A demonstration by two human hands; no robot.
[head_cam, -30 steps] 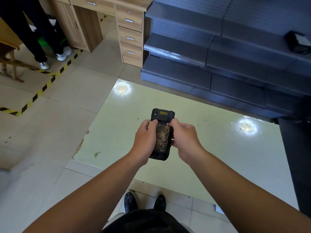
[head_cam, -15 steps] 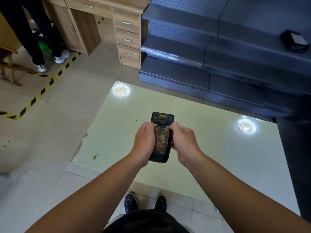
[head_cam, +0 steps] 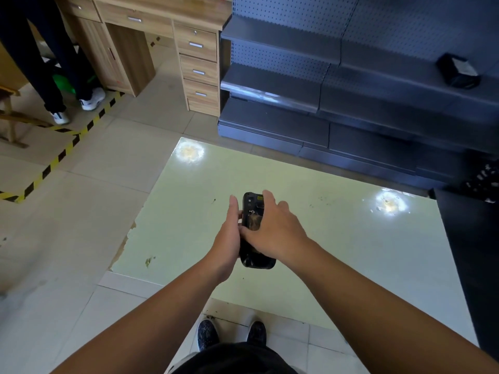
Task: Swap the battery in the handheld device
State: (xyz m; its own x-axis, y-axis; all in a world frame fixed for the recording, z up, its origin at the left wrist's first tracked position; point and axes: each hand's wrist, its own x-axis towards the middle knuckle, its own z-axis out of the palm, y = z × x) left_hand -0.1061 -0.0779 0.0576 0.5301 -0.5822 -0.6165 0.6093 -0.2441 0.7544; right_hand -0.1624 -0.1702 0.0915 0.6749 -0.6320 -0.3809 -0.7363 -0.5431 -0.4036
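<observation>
A black handheld device (head_cam: 252,211) with a mottled brown back panel is held upright in front of me, back side toward the camera. My left hand (head_cam: 229,233) supports its left edge with the fingers stretched straight up along it. My right hand (head_cam: 272,228) lies over the back and right side, fingers spread, thumb pressed across the brown panel. The device's lower end (head_cam: 256,261) sticks out below both hands. A small black block (head_cam: 459,71) with a pale label, possibly a battery, lies on the dark shelf at the far right.
Below the hands lies a pale green floor panel (head_cam: 337,252) on beige tiles. Dark metal shelving (head_cam: 351,103) stands ahead, a wooden desk with drawers (head_cam: 199,68) to its left. Another person's legs (head_cam: 54,76) stand far left behind yellow-black floor tape (head_cam: 54,163).
Both hands have loosened from a closed two-thumb grip. The left fingers now stretch straight, and the right hand has slid over the back with fingers spread. The view shifted slightly.
</observation>
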